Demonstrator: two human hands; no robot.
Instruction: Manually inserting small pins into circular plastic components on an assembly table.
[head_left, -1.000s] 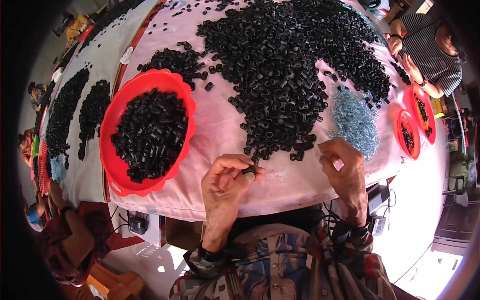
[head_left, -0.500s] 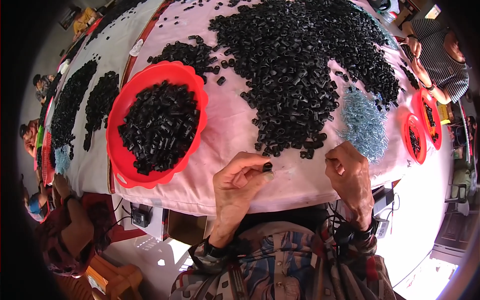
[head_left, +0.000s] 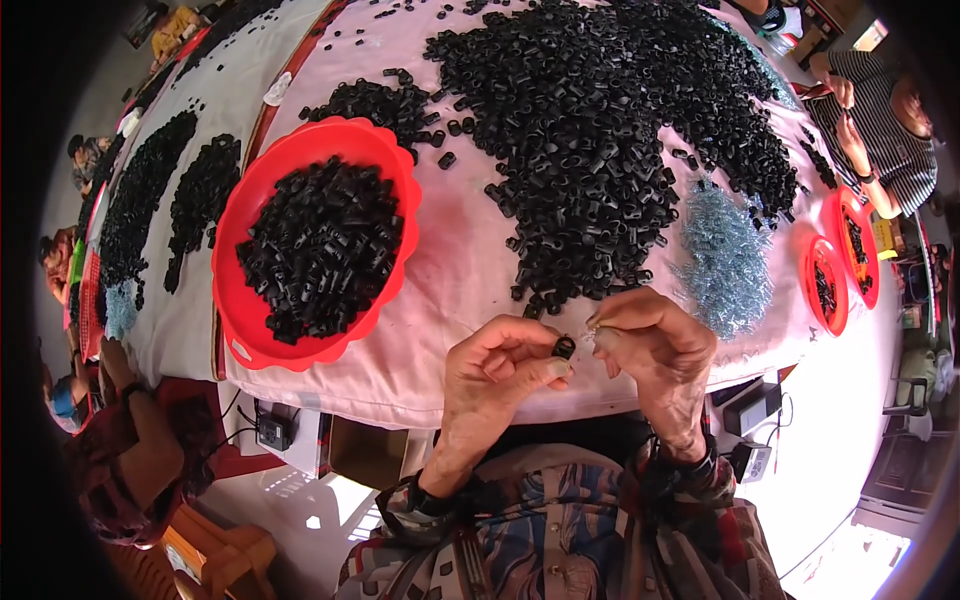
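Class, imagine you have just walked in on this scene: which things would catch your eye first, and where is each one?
First, the huge heap of small black plastic pieces spread over the pale pink tablecloth in the middle. Next, the bright red bowl to the left, filled with the same pieces. Close to the camera, the left hand pinches one black piece while the right hand meets it, beside a pile of silvery-blue metal bits.
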